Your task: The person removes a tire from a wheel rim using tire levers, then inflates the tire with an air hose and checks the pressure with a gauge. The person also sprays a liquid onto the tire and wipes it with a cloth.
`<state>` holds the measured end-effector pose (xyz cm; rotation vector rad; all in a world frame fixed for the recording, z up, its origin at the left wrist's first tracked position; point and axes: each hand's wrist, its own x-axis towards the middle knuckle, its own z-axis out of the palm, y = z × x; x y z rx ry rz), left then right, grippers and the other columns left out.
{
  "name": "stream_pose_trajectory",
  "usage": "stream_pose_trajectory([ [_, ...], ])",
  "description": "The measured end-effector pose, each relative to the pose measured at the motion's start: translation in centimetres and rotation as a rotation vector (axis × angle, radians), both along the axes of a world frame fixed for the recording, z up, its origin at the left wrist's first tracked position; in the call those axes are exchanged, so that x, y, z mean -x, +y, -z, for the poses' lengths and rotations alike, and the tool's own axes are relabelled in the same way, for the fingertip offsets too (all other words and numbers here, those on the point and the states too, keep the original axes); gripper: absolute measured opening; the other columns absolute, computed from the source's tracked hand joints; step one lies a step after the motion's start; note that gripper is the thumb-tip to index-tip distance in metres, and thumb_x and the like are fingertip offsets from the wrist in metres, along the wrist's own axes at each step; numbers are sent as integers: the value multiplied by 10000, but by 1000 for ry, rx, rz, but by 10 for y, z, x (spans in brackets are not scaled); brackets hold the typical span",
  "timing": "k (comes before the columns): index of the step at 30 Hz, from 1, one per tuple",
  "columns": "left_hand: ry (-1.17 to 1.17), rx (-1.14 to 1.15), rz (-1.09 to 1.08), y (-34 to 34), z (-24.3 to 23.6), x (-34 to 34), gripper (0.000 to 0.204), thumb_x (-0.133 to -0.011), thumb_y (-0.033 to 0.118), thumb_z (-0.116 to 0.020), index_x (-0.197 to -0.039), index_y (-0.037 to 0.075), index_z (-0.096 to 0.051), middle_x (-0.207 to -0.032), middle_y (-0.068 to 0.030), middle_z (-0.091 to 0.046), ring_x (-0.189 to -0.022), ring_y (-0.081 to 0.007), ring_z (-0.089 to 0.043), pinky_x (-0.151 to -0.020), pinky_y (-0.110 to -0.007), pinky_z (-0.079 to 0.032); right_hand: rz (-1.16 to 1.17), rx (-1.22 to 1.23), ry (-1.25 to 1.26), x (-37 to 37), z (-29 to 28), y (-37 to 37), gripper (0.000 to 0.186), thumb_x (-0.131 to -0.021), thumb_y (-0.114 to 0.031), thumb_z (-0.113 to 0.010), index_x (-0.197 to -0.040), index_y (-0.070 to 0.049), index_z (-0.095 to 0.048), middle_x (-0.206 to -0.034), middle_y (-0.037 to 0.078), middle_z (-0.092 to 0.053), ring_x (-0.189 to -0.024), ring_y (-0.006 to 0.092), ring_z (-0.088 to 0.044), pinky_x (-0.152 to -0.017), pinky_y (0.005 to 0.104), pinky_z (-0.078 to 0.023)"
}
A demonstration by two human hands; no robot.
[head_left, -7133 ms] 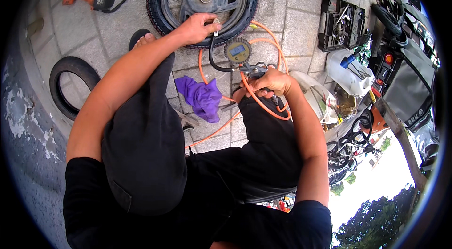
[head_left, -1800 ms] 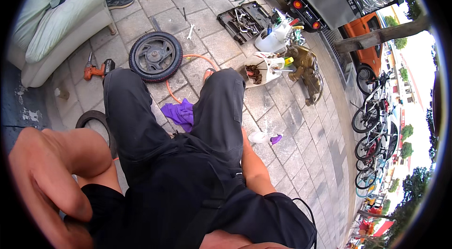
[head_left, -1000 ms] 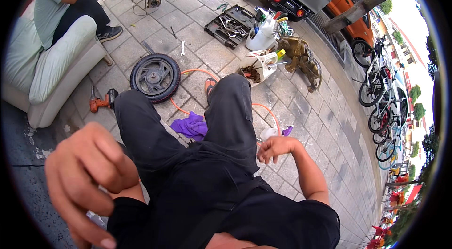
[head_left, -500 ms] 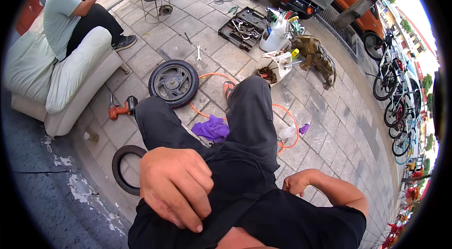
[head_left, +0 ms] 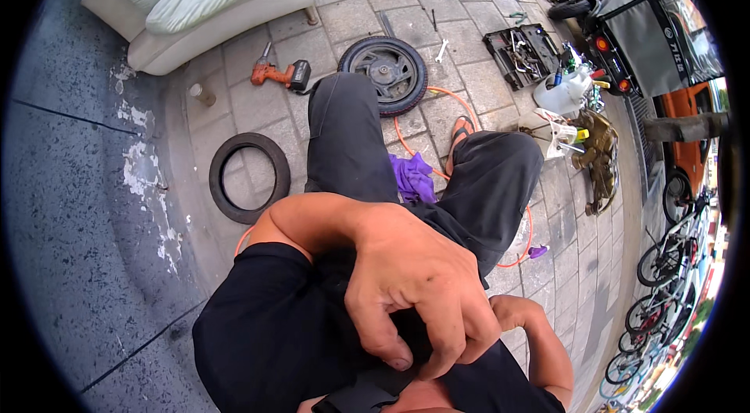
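My left hand [head_left: 422,280] is bent across my chest. Its thumb and curled fingers close around the edge of a black strap [head_left: 363,396] over my black shirt; the fingertips are partly hidden. Beyond it, my right hand [head_left: 512,311] rests curled against my right side, its fingers mostly out of sight. Between my dark trouser legs lies a crumpled purple cloth [head_left: 414,178]. Past my left knee, a wheel with a tyre [head_left: 383,73] lies flat on the paving. A loose black tyre [head_left: 218,178] lies to my left.
An orange cordless power tool [head_left: 273,75] and a wrench [head_left: 442,50] lie near the wheel. An orange hose [head_left: 530,233] loops around my feet. Ahead right are an open tool case [head_left: 495,42] and white bucket [head_left: 555,94]. A pale sofa [head_left: 226,30] stands far left; bicycles line the right.
My left hand has moved right and up against the strap. The view has turned left, so the ground items appear farther right; the seated person is now mostly cut off. My right hand stays at my side.
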<state>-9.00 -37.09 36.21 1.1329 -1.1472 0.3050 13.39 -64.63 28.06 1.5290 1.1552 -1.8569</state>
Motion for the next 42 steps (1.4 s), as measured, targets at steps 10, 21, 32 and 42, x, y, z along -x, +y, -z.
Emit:
stream_pose_trajectory([
  [10, 67, -59, 100, 9, 5, -3, 282, -860, 273, -717, -996, 28, -692, -1085, -144, -584, -806, -318, -633, -631, -407, -509, -62, -36, 39, -20, -16, 23, 197, -859, -211, -718, -999, -82, -770, -889, 102, -757, -829, 272, -695, -765, 399, -530],
  [21, 50, -319, 89, 48, -28, -7, 307, -1062, 283, -639, -1120, -15, -676, -1063, -130, -660, -704, -206, -622, -546, -318, -423, -48, 19, 82, -25, -18, 27, 274, -872, -201, -729, -1098, -53, -776, -961, 102, -776, -905, 258, -701, -795, 406, -523],
  [32, -40, -215, 342, 52, -1, -63, 287, -1044, 352, -685, -960, 77, -688, -921, -27, -665, -684, -194, -649, -536, -319, -430, 99, 291, 153, -7, 0, -7, 298, -921, -210, -696, -1190, -107, -771, -1069, 70, -755, -918, 240, -752, -773, 405, -603],
  [42, 140, -95, 435, 32, 58, -173, 260, -962, 306, -811, -1039, 58, -798, -1026, -114, -765, -653, -207, -654, -512, -307, -442, 660, 179, 168, -91, 73, -57, 441, -889, -304, -775, -1272, -86, -761, -1209, 62, -764, -915, 226, -773, -740, 379, -616],
])
